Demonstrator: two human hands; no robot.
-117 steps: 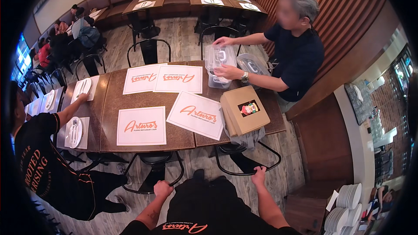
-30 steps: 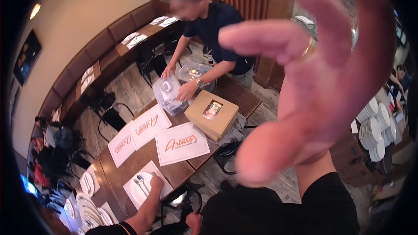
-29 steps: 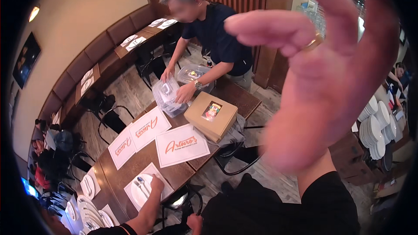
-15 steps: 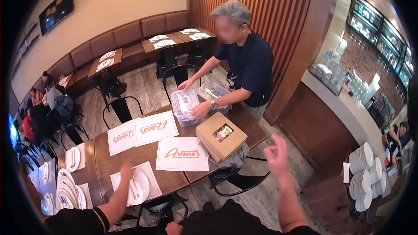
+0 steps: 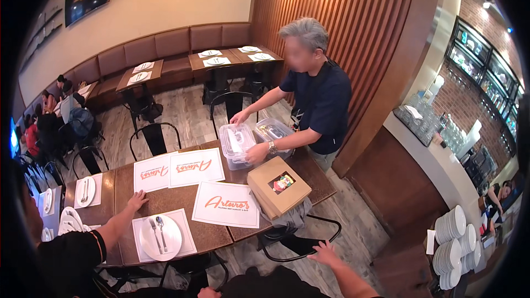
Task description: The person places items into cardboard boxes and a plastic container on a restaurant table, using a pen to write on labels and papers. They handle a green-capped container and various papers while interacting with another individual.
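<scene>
My right hand (image 5: 327, 255) is open with nothing in it, its fingers spread over the back of a black metal chair (image 5: 298, 246); I cannot tell whether it touches the chair. Only a small part of my left hand (image 5: 209, 293) shows at the lower edge, its fingers mostly hidden. Beyond my right hand, a brown cardboard box (image 5: 291, 194) with a picture on top rests on a grey bag (image 5: 298, 215) at the table edge. A white plate (image 5: 175, 238) with a fork and spoon lies on a paper placemat (image 5: 190, 247).
At left, a co-worker's hand (image 5: 138, 201) touches the brown table (image 5: 124, 187). Across the table, a person in dark blue (image 5: 326, 99) holds a clear plastic container (image 5: 234, 149). Loose placemats (image 5: 226, 218) lie between. Stacked plates (image 5: 450, 226) stand at right by the bar counter (image 5: 411, 138).
My right hand has come down from a raised position and its fingers have spread. The co-worker's hand at left has moved off the plate to the bare tabletop. The view has shifted slightly.
</scene>
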